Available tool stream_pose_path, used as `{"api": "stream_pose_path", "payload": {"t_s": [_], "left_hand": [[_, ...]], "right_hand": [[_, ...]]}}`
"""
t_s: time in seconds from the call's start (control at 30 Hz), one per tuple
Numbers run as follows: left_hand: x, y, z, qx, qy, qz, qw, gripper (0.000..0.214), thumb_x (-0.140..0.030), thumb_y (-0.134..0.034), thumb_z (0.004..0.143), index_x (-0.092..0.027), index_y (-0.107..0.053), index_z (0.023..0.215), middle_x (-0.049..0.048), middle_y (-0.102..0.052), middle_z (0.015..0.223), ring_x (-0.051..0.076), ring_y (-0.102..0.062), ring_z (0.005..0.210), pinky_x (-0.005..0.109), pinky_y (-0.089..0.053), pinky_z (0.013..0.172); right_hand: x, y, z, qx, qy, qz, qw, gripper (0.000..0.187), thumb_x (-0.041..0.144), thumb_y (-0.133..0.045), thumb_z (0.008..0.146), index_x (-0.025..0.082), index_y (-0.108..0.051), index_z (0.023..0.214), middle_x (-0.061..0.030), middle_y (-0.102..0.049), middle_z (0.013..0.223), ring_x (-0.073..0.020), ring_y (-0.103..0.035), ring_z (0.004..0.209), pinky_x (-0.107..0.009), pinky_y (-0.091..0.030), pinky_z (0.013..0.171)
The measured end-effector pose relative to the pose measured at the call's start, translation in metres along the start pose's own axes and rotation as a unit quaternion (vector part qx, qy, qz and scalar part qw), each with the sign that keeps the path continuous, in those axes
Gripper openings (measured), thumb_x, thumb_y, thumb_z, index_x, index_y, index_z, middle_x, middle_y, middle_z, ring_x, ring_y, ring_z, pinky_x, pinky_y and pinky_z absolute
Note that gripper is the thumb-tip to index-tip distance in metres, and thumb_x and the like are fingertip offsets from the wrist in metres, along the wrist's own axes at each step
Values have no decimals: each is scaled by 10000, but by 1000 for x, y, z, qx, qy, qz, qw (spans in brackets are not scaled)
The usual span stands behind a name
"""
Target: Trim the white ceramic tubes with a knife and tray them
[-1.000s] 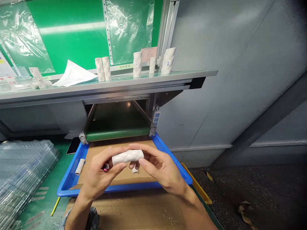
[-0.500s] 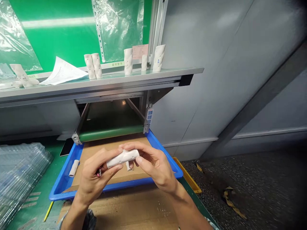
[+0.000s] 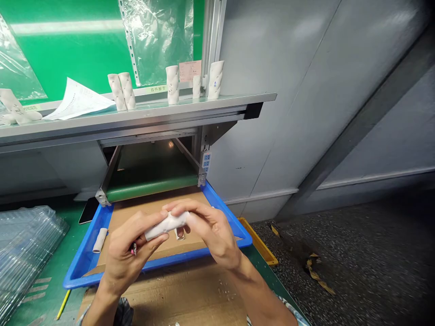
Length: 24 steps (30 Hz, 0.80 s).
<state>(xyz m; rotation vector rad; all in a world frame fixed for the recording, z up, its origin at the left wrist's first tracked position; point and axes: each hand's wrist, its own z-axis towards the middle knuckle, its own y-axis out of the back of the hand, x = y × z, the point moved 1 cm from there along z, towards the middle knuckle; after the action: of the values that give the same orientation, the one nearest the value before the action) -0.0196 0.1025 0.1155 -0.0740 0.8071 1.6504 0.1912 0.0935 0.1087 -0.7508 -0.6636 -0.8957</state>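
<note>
The white tube (image 3: 166, 225) is in the air over the blue tray (image 3: 183, 256), lying crosswise between the two hands with its left end tipped lower. The likeliest trouble is a slip: the left hand (image 3: 124, 246) grasps one end between a thumb below and fingers above, while the right hand (image 3: 215, 233) has its thumb and fingers closed around the other. If one grip loosened, or the curved surface slid against the skin, the tube could fall — onto the cardboard (image 3: 136, 215) lining the tray, or against the second tube (image 3: 177, 237) beneath the hands. A knock like that might scuff or chip it, and pressing hard from both ends could mark it too.

The held tube looks plain white, short and slightly lumpy, with soft swells along its side. Its right end is mostly covered by fingers, so I can't tell what shape that end is in.

Farther out, a third tube (image 3: 99, 240) leans by the tray's left wall, and the green belt (image 3: 149, 170) ends above the far side — under a shelf (image 3: 149, 121) of upright white tubes (image 3: 172, 86).
</note>
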Motion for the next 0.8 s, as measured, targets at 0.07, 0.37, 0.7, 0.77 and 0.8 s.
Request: {"api": "stream_pose_path", "payload": {"t_s": [0.07,0.37,0.7,0.77,0.8], "left_hand": [[-1,0,0,-3,-2,6,1000,352,-234,-782,1029,-260,-744,1378,88,-811,1176,154,-744,913,190,-529,657],[0,0,-3,-15,18,35,999,316,-288,-777,1037,-261,-746,1351,90,-807,1174,170,-749,1003,174,-470,577],[3,2,1,-15,25,12,1000,318,-288,-800,1019,-251,-778,1335,92,-810,1161,167,-749,954,181,-509,626],[3,2,0,-18,27,10,999,319,-277,-811,1009,-244,-788,1325,95,-809,1140,173,-750,936,192,-522,634],[2,2,0,-18,28,7,999,321,-269,-815,1004,-243,-791,1324,96,-808,1126,176,-750,928,197,-527,635]], "right_hand": [[-3,0,-1,-10,-8,-1,1000,273,379,-578,1134,258,-822,1156,-72,-795,1263,-117,-632,758,-275,-534,724],[-2,-2,0,4,4,4,1000,228,339,-653,1085,263,-778,1260,-95,-765,1361,-138,-634,845,-288,-550,773],[-1,-2,-1,11,-6,10,1000,266,267,-648,1044,249,-780,1274,-100,-760,1362,-140,-618,802,-313,-556,786],[0,-2,-1,7,-6,1,1000,264,313,-664,1051,237,-775,1278,-114,-762,1355,-148,-626,808,-313,-565,781],[0,-2,-1,3,-7,-3,1000,250,321,-667,1055,237,-777,1263,-114,-767,1341,-147,-625,804,-310,-568,779]]}}
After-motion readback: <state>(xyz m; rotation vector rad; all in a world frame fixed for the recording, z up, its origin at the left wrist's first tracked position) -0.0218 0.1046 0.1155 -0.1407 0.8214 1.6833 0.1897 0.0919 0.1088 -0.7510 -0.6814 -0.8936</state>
